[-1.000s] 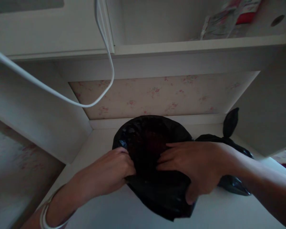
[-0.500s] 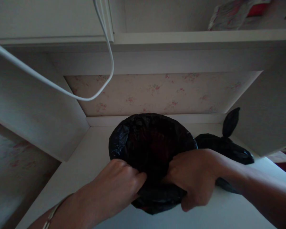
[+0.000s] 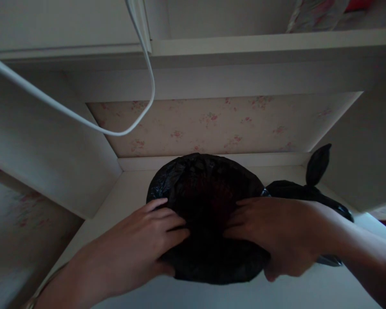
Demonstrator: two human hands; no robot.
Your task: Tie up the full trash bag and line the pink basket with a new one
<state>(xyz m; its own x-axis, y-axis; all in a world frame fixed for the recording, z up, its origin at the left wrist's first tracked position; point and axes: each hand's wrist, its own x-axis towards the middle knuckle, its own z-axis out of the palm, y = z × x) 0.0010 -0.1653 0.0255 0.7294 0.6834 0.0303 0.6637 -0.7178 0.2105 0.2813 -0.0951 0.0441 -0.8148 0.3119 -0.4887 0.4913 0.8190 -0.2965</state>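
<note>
A black bin bag (image 3: 209,268) lines a round bin, its edge folded out over the rim. The inside is dark with a faint reddish tint, and the bin's own wall is hidden. My left hand (image 3: 148,236) grips the near left rim, fingers spread over the inner side and thumb outside. Across from it, my right hand (image 3: 276,234) holds the near right rim, with its fingers reaching inside and the thumb on the outer side. Behind my right wrist lies a second black plastic bag (image 3: 292,189), partly hidden, with a tied end sticking up.
The bin stands on a white surface (image 3: 131,193) between white side panels, with floral wallpaper (image 3: 196,128) behind. A white cable (image 3: 116,133) loops down at upper left. Overhead, a shelf (image 3: 263,45) carries a plastic-wrapped item (image 3: 321,15) at the right.
Both hands have moved apart along the near rim. Fingers that were clenched on the bag have spread over the edge, and the near side of the bag now sits rounder and wider.
</note>
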